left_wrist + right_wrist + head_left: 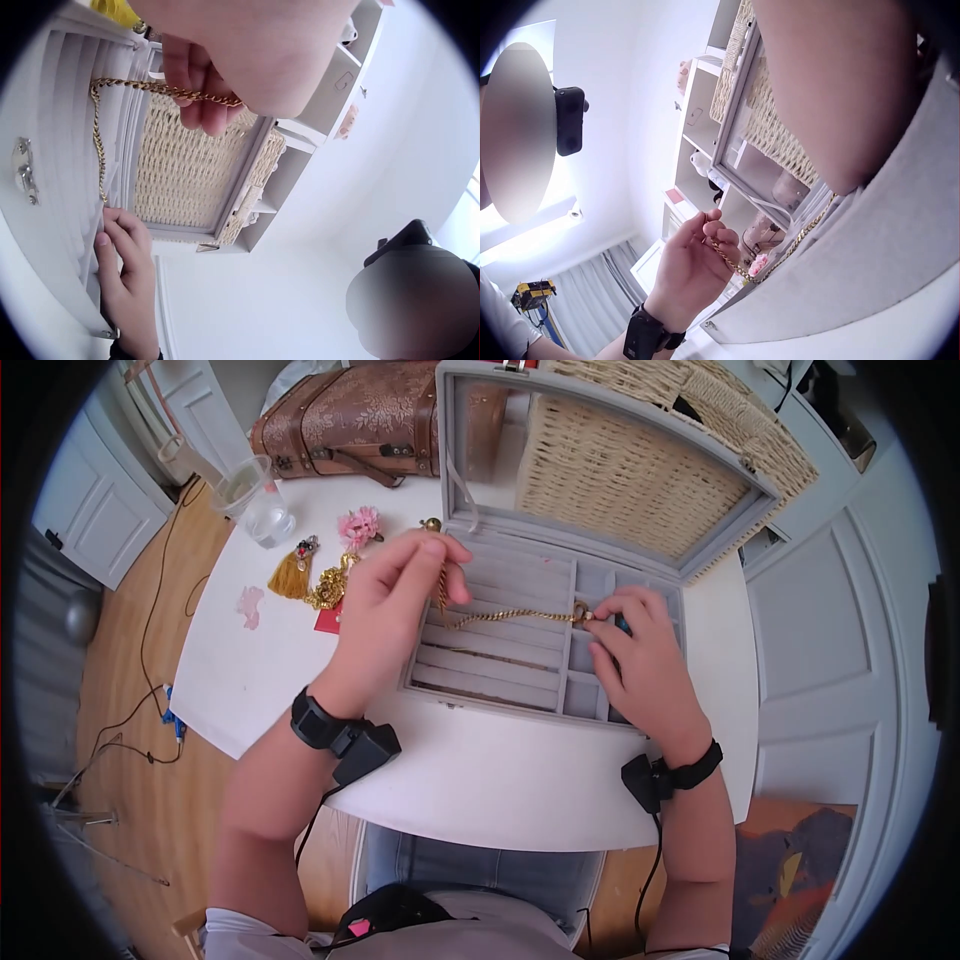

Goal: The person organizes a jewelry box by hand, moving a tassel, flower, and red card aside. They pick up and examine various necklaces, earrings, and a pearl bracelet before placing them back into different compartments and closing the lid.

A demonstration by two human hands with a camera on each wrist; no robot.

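A gold chain (510, 614) sags in a curve over the open grey jewelry box (500, 682). Above the box's left side, my left hand (375, 610) pinches one end of the chain between thumb and fingers. A gold ball (431, 524) shows just above those fingertips. My right hand (650, 660) is low over the small square compartments on the right, its fingertips pinching the chain's other end beside a round gold piece (580, 611). Under the right fingers a dark blue-green item (622, 624) is partly hidden. Long padded rolls fill the box's left part.
The box's windowed lid (455, 450) stands raised before a woven basket (740, 410). Left of the box lie a pink flower (360, 527), a yellow tassel (291, 574) and a gold bundle (328, 590). Behind them are a clear cup (268, 520) and a brown patterned case (350, 420).
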